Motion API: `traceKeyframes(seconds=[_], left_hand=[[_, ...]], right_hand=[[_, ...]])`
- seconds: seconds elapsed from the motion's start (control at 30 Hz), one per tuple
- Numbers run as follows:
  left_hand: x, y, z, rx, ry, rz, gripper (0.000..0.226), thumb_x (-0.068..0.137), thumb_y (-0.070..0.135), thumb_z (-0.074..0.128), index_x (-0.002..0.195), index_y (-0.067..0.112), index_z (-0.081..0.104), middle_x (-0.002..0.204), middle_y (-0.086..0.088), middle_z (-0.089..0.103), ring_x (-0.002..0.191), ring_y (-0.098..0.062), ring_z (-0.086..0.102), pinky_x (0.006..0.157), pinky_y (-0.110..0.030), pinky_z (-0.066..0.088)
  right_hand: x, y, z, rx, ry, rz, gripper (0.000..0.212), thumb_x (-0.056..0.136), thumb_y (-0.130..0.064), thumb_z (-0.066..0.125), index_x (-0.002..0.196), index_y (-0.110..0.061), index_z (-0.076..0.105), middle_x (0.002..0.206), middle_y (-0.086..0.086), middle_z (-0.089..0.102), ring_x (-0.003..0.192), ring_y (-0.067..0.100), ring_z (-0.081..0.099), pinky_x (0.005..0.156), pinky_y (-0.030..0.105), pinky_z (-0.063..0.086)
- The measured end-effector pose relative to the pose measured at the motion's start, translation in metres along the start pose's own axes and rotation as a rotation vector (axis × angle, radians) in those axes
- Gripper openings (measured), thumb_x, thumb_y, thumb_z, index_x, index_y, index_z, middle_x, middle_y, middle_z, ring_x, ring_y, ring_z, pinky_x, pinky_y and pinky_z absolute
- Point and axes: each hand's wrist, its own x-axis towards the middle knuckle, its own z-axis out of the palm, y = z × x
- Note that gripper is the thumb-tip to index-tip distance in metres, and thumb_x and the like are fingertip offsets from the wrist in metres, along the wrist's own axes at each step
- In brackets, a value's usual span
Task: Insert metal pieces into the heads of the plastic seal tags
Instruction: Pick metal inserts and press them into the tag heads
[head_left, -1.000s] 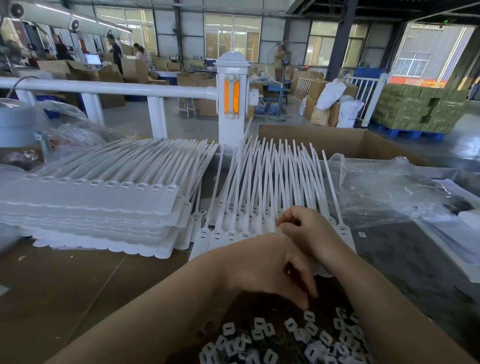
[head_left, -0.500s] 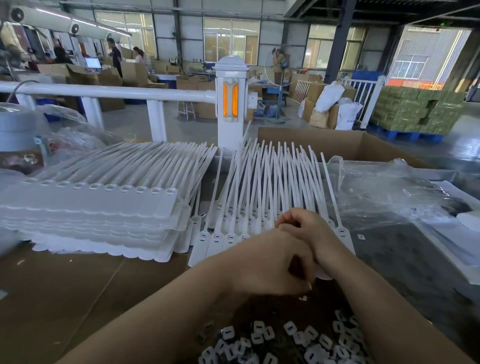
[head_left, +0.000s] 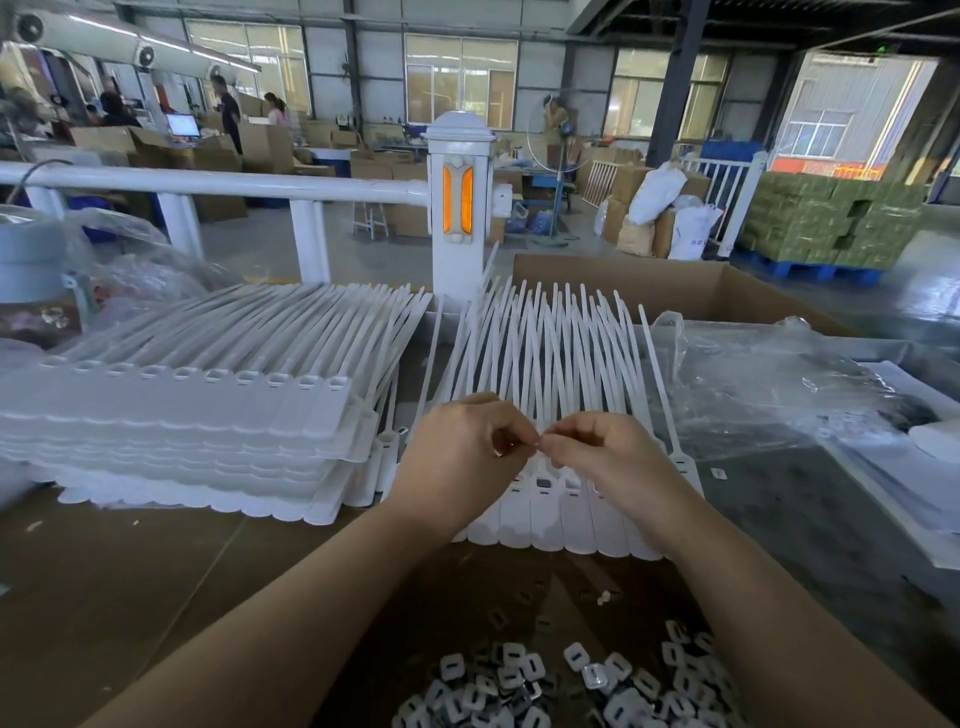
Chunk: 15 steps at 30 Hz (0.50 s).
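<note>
A row of white plastic seal tags lies side by side on the brown table, heads towards me and tails fanning away. My left hand and my right hand hover just above the heads, fingers curled. Their fingertips meet on a tiny metal piece, which both pinch. One head below shows a dark slot. A heap of small metal pieces lies on the table near me, between my forearms.
A tall stack of joined seal tags fills the left of the table. Crumpled clear plastic and an open cardboard box sit at the right and behind. A white railing post stands beyond the table.
My hands, earlier overlapped with the left lying across the right, have drawn apart. They now meet only at the fingertips above the tag heads.
</note>
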Motion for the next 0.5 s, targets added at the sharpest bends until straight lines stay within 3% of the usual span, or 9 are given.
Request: traceKeyframes(seconds=[0.1,0.27,0.37,0.5], left_hand=[[-0.0002,0.0011,-0.0008,-0.028,0.040,0.001,0.010,0.078,0.003,0.080,0.080,0.013,0.077,0.076,0.002,0.070,0.066,-0.007,0.064,0.065,-0.023,0.055],[-0.0003,0.0025,-0.0022,-0.030,0.061,0.022,0.006,0.078,0.006,0.081,0.079,0.010,0.078,0.076,0.001,0.070,0.066,-0.008,0.064,0.065,-0.022,0.055],[-0.0009,0.0019,-0.0025,-0.020,0.048,0.036,0.008,0.077,0.006,0.082,0.078,0.009,0.076,0.077,0.002,0.069,0.067,-0.006,0.063,0.065,-0.018,0.054],[-0.0033,0.0013,0.0001,0.011,0.011,0.027,0.016,0.075,0.005,0.083,0.082,0.012,0.070,0.078,0.004,0.067,0.069,-0.007,0.062,0.065,-0.023,0.054]], right_hand=[[-0.0005,-0.0007,-0.0010,0.064,-0.004,0.000,0.007,0.091,-0.027,0.067,0.089,-0.027,0.073,0.076,-0.013,0.071,0.073,-0.004,0.065,0.059,0.004,0.043],[-0.0013,-0.0025,-0.0017,0.152,-0.004,0.020,0.008,0.091,-0.027,0.068,0.092,-0.022,0.074,0.079,-0.006,0.073,0.078,0.003,0.067,0.074,0.021,0.042],[-0.0022,-0.0040,-0.0019,0.170,-0.013,0.029,0.005,0.089,-0.023,0.070,0.088,-0.023,0.074,0.079,-0.006,0.074,0.078,0.004,0.068,0.074,0.021,0.043],[-0.0018,-0.0049,-0.0008,0.159,-0.015,0.047,0.003,0.085,-0.021,0.074,0.086,-0.023,0.075,0.078,-0.009,0.074,0.075,-0.001,0.068,0.070,0.018,0.044]])
